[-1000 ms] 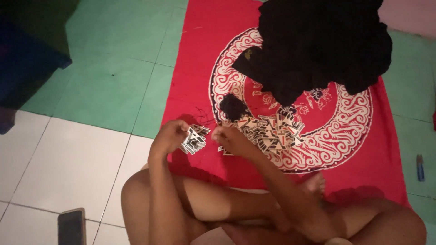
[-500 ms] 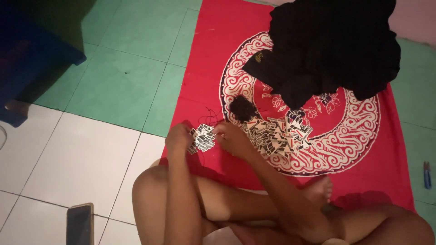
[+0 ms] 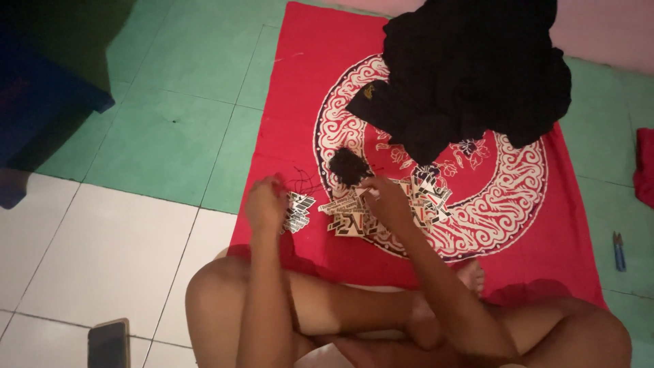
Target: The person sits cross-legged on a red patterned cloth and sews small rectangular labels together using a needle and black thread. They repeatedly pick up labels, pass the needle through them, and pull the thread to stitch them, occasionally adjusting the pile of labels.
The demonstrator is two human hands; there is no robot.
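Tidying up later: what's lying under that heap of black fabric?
The black fabric rests on the red patterned cloth, covering part of its white ring. Anything else beneath is hidden.

Cloth, card and glazed tile.
Matt red woven mat [image 3: 300, 102] with white printed pattern; soft, crumpled black fabric heap [image 3: 470, 68]; stiff, faintly glossy printed paper tags [image 3: 381, 211], one bunch [image 3: 298, 210] held in the left hand [image 3: 266, 204]; smooth, slightly shiny green and white floor tiles [image 3: 122, 232]; glossy dark phone [image 3: 109, 343].

Bare arms without sleeves, bare legs and foot, unadorned hands [image 3: 327, 203]
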